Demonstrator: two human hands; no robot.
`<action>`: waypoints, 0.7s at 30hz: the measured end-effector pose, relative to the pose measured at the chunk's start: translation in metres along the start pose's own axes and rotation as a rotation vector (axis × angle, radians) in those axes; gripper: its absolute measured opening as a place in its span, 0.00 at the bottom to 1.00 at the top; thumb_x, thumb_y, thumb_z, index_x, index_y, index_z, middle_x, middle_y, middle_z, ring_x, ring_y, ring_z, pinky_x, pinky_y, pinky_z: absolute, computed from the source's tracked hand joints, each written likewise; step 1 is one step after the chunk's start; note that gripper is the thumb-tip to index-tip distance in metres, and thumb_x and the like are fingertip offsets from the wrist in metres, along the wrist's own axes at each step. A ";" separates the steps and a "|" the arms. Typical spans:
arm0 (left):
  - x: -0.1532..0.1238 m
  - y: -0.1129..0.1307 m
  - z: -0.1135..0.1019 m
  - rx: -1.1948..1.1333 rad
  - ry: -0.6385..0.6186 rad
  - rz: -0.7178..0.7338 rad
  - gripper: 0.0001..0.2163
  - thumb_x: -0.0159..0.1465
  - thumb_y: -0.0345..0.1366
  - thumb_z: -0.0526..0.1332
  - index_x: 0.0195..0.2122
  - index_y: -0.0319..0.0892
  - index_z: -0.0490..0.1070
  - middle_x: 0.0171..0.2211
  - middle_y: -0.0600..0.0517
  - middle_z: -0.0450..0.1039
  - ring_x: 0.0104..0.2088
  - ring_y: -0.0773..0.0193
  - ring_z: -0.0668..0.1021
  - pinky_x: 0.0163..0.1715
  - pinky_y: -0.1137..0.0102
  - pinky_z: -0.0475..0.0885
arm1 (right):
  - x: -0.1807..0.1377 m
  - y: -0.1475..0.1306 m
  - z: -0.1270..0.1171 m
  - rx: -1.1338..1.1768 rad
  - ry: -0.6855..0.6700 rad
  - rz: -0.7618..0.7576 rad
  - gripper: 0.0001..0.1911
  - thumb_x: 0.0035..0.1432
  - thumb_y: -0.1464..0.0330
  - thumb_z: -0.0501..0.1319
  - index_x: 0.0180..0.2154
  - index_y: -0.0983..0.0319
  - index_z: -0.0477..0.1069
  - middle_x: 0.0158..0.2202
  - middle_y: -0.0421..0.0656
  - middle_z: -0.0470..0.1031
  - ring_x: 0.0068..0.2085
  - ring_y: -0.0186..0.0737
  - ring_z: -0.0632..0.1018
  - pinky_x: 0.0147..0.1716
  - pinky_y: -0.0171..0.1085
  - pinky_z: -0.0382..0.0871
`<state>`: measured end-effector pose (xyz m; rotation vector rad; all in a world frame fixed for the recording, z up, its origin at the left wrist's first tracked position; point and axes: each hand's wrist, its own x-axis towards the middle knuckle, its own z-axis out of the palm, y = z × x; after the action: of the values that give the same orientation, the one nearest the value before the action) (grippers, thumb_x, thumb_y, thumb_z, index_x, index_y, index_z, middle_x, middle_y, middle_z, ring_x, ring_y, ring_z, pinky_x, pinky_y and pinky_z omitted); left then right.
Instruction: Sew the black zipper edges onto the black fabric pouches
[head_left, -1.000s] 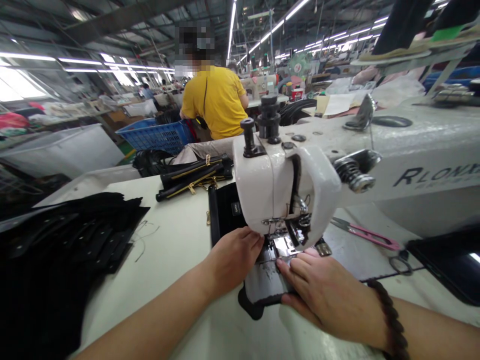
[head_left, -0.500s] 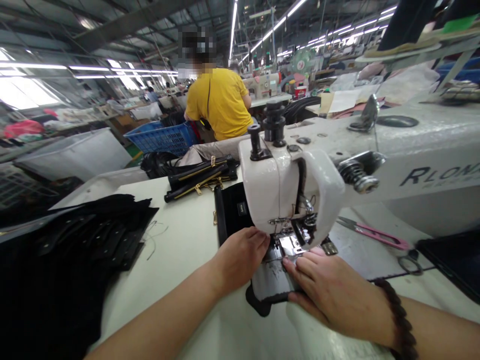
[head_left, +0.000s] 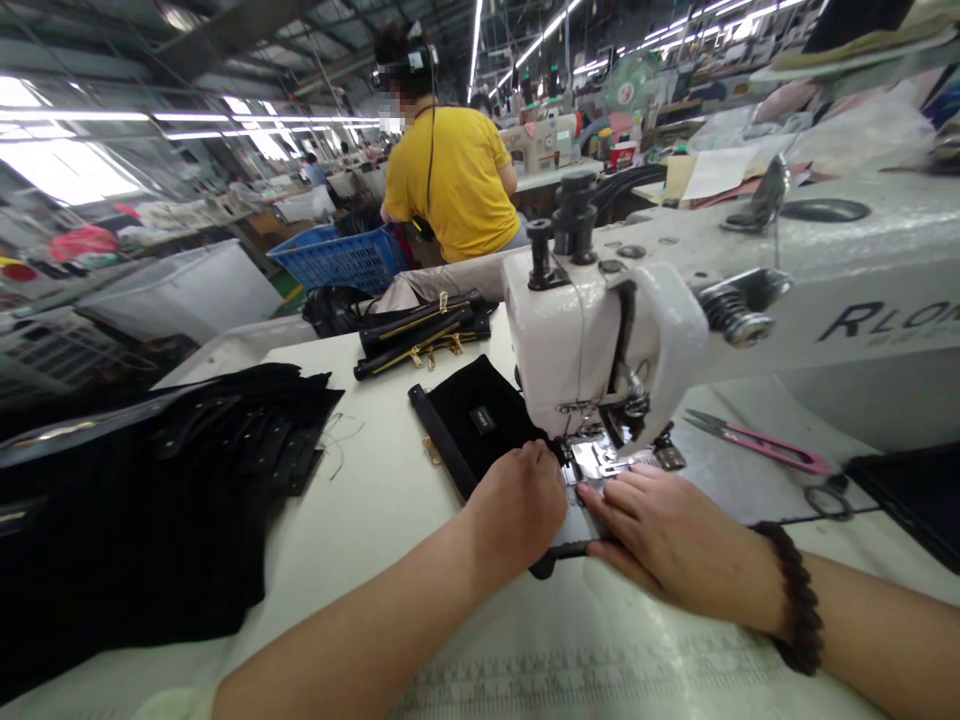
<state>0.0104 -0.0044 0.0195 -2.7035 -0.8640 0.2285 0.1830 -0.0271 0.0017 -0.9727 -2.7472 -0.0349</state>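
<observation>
A black fabric panel (head_left: pixel 495 385) with a small label and a zipper strip along its left edge lies on the table at the needle area of the white sewing machine (head_left: pixel 555 350). My left hand (head_left: pixel 521 505) is closed, its curled fingers pinching the panel's near corner beside the presser foot. My right hand (head_left: pixel 667 530) rests on the metal bed (head_left: pixel 577 528) right of the foot, fingers stretched out and lying flat. On that wrist is a dark beaded bracelet (head_left: pixel 796 600). The left fingertips and the pinched edge are partly hidden.
Pink-handled thread snips (head_left: pixel 780 450) lie right of the needle. Black zipper pieces (head_left: pixel 424 335) sit behind the panel, and a stack of black pieces (head_left: pixel 187 500) covers the left side. A ruler scale (head_left: pixel 585 680) runs along the front. A person in yellow (head_left: pixel 450 185) sits beyond.
The black panel has turned and swung out to the left of the needle, showing more of its surface. My left hand has curled tighter at its corner. The view has shifted slightly.
</observation>
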 end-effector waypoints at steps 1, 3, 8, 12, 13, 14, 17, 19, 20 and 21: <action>0.001 0.001 0.000 -0.007 -0.005 -0.002 0.08 0.57 0.25 0.54 0.35 0.29 0.71 0.34 0.40 0.72 0.38 0.55 0.73 0.39 0.65 0.66 | 0.000 0.000 0.000 -0.004 -0.002 0.000 0.20 0.59 0.63 0.50 0.43 0.74 0.68 0.28 0.47 0.70 0.29 0.42 0.69 0.28 0.41 0.62; 0.003 0.003 -0.001 -0.030 -0.017 -0.013 0.08 0.57 0.24 0.54 0.34 0.29 0.71 0.33 0.40 0.72 0.38 0.55 0.73 0.38 0.65 0.67 | 0.001 -0.001 -0.001 -0.014 -0.009 -0.005 0.20 0.60 0.63 0.49 0.43 0.74 0.68 0.28 0.48 0.70 0.29 0.42 0.69 0.28 0.41 0.62; 0.003 -0.018 -0.009 -0.130 -0.048 -0.038 0.08 0.58 0.24 0.55 0.35 0.31 0.71 0.37 0.42 0.73 0.41 0.57 0.73 0.41 0.66 0.67 | 0.003 -0.001 -0.006 0.003 -0.036 0.014 0.19 0.58 0.65 0.52 0.43 0.74 0.67 0.28 0.47 0.70 0.29 0.41 0.69 0.30 0.41 0.62; -0.020 -0.055 -0.020 -0.237 -0.050 -0.039 0.11 0.64 0.34 0.51 0.43 0.41 0.70 0.43 0.51 0.72 0.46 0.66 0.72 0.45 0.72 0.67 | 0.003 -0.002 -0.008 0.022 -0.049 0.035 0.19 0.57 0.63 0.54 0.44 0.72 0.67 0.30 0.47 0.70 0.31 0.41 0.70 0.31 0.41 0.61; -0.029 -0.057 -0.022 -0.327 -0.051 -0.117 0.12 0.64 0.35 0.50 0.44 0.41 0.69 0.45 0.51 0.71 0.46 0.65 0.72 0.45 0.71 0.67 | 0.002 -0.002 -0.009 0.025 -0.047 0.037 0.19 0.57 0.63 0.55 0.43 0.72 0.67 0.30 0.46 0.70 0.31 0.41 0.69 0.30 0.40 0.61; -0.037 -0.054 -0.024 -0.388 -0.041 -0.191 0.13 0.63 0.38 0.52 0.45 0.40 0.69 0.46 0.49 0.70 0.45 0.63 0.72 0.45 0.69 0.68 | 0.001 -0.002 -0.009 0.026 -0.042 0.033 0.18 0.56 0.63 0.55 0.43 0.71 0.67 0.29 0.45 0.70 0.30 0.41 0.69 0.29 0.40 0.60; -0.059 -0.023 -0.026 -0.469 -0.031 -0.251 0.18 0.60 0.42 0.56 0.48 0.38 0.67 0.47 0.44 0.68 0.44 0.57 0.73 0.44 0.64 0.70 | -0.002 -0.002 -0.009 0.024 -0.020 -0.007 0.14 0.57 0.65 0.55 0.41 0.69 0.67 0.28 0.42 0.69 0.29 0.39 0.68 0.28 0.38 0.58; -0.065 0.002 -0.026 -0.492 0.041 -0.222 0.19 0.58 0.42 0.58 0.48 0.37 0.67 0.45 0.43 0.70 0.44 0.55 0.73 0.43 0.63 0.71 | -0.004 -0.001 -0.009 0.025 -0.013 -0.042 0.11 0.58 0.67 0.53 0.40 0.67 0.67 0.27 0.41 0.68 0.28 0.39 0.67 0.28 0.38 0.56; -0.066 0.012 -0.027 -0.515 0.063 -0.194 0.18 0.59 0.41 0.58 0.47 0.37 0.68 0.45 0.43 0.70 0.43 0.56 0.74 0.43 0.64 0.71 | -0.004 -0.001 -0.009 0.028 -0.012 -0.059 0.11 0.59 0.67 0.52 0.39 0.66 0.67 0.27 0.41 0.68 0.28 0.38 0.66 0.28 0.39 0.55; -0.066 0.018 -0.027 -0.536 0.091 -0.180 0.16 0.59 0.39 0.57 0.47 0.36 0.68 0.44 0.43 0.71 0.43 0.57 0.74 0.42 0.66 0.71 | -0.005 -0.001 -0.009 0.030 -0.011 -0.072 0.10 0.60 0.68 0.50 0.38 0.66 0.67 0.27 0.41 0.67 0.28 0.38 0.66 0.28 0.39 0.55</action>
<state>-0.0264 -0.0633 0.0429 -3.0517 -1.2835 -0.1950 0.1879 -0.0319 0.0097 -0.8683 -2.7839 -0.0003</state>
